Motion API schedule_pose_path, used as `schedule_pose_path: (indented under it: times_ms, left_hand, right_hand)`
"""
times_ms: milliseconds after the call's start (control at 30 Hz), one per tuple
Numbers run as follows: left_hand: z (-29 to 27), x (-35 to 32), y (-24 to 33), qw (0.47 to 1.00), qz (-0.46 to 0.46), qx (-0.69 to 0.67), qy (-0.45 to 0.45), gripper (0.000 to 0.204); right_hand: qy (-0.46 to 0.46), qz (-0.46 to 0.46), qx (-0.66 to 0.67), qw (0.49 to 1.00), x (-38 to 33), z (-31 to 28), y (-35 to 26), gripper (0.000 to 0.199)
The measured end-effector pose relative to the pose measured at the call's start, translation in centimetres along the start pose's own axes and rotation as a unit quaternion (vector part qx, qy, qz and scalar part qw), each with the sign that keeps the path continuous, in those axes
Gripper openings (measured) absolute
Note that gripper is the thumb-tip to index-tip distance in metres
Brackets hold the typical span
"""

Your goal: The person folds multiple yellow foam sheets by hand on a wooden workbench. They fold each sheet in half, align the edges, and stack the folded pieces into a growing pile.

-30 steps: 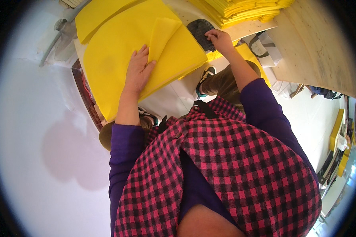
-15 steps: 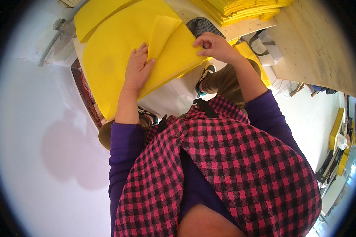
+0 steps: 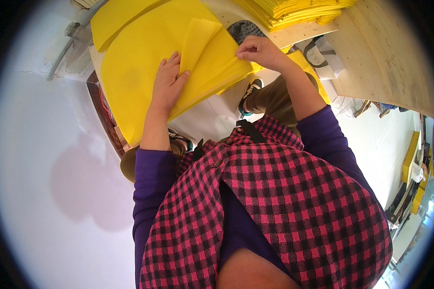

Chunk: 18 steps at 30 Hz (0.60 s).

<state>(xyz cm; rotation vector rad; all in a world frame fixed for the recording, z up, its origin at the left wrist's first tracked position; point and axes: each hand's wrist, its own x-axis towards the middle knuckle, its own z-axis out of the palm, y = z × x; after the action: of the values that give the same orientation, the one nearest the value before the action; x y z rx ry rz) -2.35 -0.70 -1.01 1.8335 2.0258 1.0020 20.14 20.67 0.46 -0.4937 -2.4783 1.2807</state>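
Note:
Yellow felt-like sheets (image 3: 135, 67) lie in a layered pile before me, with a narrow folded flap (image 3: 196, 41) on top. My left hand (image 3: 169, 85) rests flat on the pile beside that flap, fingers stretched out. At the pile's right corner, my right hand (image 3: 261, 52) is closed in a pinch on the edge of a yellow sheet. The layers along that near edge are slightly fanned apart. How many layers the pinch holds is hidden by the fingers.
A taller stack of yellow sheets (image 3: 294, 12) sits on a wooden board at the far right. Near it are a dark grey textured item (image 3: 246, 32) and a white bag with a dark handle (image 3: 327, 60). A plywood panel (image 3: 386, 58) stands right; a white wall (image 3: 48, 168) runs left.
My right hand has shifted slightly up, and its fingers have closed on the sheet edge. The layers there are now a little more separated. My left hand stays put.

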Motion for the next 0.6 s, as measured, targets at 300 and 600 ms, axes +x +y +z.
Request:
schedule_pose_path:
  times_ms: [300,600]
  left_hand:
    - [-0.1,0.0,0.3,1.000,-0.001,-0.002,-0.002,0.038]
    - [0.0,-0.1,0.2,1.000,0.003,-0.005,0.010,0.038]
  right_hand:
    - [0.021,-0.012,-0.035,0.999,0.5,0.0,-1.0,0.017]
    - [0.062,-0.072,-0.018,0.995,2.5,0.3,-3.0,0.018]
